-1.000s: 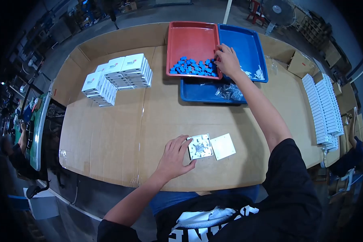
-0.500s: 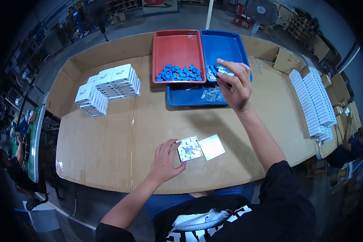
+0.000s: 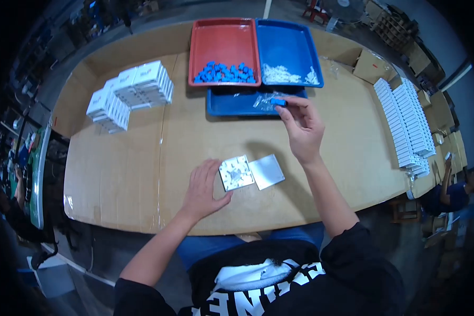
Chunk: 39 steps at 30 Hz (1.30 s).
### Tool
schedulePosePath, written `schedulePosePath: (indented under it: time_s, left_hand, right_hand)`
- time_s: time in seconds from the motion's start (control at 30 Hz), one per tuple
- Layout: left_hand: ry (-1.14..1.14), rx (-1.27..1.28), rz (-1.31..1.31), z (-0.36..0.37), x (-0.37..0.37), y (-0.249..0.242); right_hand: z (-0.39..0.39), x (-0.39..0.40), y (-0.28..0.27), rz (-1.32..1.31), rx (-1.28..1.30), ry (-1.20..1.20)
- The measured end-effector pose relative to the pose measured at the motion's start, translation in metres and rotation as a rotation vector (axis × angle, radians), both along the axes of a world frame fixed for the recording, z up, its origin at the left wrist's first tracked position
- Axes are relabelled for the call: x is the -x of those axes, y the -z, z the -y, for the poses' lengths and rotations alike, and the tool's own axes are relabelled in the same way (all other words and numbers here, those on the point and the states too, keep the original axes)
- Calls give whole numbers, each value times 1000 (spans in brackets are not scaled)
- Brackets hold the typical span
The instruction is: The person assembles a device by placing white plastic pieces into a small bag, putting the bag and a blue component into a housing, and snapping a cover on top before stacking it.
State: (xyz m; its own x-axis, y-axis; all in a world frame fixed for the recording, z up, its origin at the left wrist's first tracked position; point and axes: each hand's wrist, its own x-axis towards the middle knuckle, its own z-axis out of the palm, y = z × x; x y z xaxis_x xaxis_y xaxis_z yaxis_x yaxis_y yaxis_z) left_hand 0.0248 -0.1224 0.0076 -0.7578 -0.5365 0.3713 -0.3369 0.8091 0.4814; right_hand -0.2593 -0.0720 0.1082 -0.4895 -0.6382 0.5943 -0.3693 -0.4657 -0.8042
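My right hand (image 3: 305, 131) is raised in front of the trays, pinching a small blue plastic piece (image 3: 279, 102) between thumb and fingers. On the cardboard-covered table, my left hand (image 3: 199, 190) lies with thumb and fingers apart at the left edge of a square white housing (image 3: 227, 171). The housing's inner side faces up, with moulded shapes and a grey cross-like part in the middle. Close against its right side lies a plain square white plate (image 3: 267, 171), slightly turned.
A red tray (image 3: 224, 42) holds many blue pieces; a blue tray (image 3: 287, 45) holds small white parts. Beneath them sits another blue tray (image 3: 231, 105) with clear plastic bags. White boxes (image 3: 134, 89) are stacked left, long white rows (image 3: 404, 126) right. A person (image 3: 450, 192) sits far right.
My right hand has drawn back from over the blue tray towards me, carrying the blue piece. My left hand stays beside the housing. The whole view has shifted slightly.
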Motion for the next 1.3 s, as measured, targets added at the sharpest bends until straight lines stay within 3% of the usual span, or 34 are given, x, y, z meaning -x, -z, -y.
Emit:
schedulePosePath:
  time_s: [0.03, 0.07, 0.13, 0.17, 0.27, 0.4, 0.53, 0.6, 0.63, 0.7, 0.73, 0.8, 0.87, 0.93, 1.03, 1.3]
  left_hand:
    - [1, 12, -5, 1, 0, 2]
    - [-12, -15, 10, 1, -1, 3]
    - [-8, -1, -5, 2, -1, 2]
    - [-6, -12, -10, 2, 0, 0]
    - [-9, -26, -13, 3, 0, 2]
    - [-3, -44, -2, 4, 1, 1]
    - [4, -63, 3, 4, 0, 1]
    - [2, -68, 8, 5, -1, 1]
    - [7, -75, 4, 5, -1, 2]
    - [5, -84, 2, 6, -1, 2]
    - [0, -87, 3, 6, -1, 1]
    - [-7, -91, 4, 5, -1, 1]
    - [1, -98, -17, 6, -2, 2]
    - [2, -101, -17, 7, -2, 3]
    - [-2, -113, -20, 7, -3, 5]
    - [-4, -123, -13, 9, -3, 3]
  right_hand:
    - [-7, -11, 8, 226, -89, -119]
    - [-15, -18, 23, 242, -117, -129]
    - [-30, -34, 55, 841, -293, -246]
    - [-37, -43, 66, 980, -323, -251]
    - [-52, -60, 90, 1185, -283, -334]
    - [-53, -60, 108, 1210, -307, -318]
    - [-47, -57, 84, 1108, -337, -380]
    - [-41, -61, 76, 834, -441, -313]
    - [-38, -62, 79, 834, -444, -318]
    - [-32, -66, 86, 168, -454, -247]
    - [-29, -66, 87, 169, -459, -252]
    - [-22, -67, 84, -303, -463, -241]
    - [-15, -73, 82, -284, -483, -258]
    - [-8, -74, 82, -536, -422, -223]
    - [-2, -76, 82, -692, -388, -241]
    - [-1, -79, 92, -742, -416, -264]
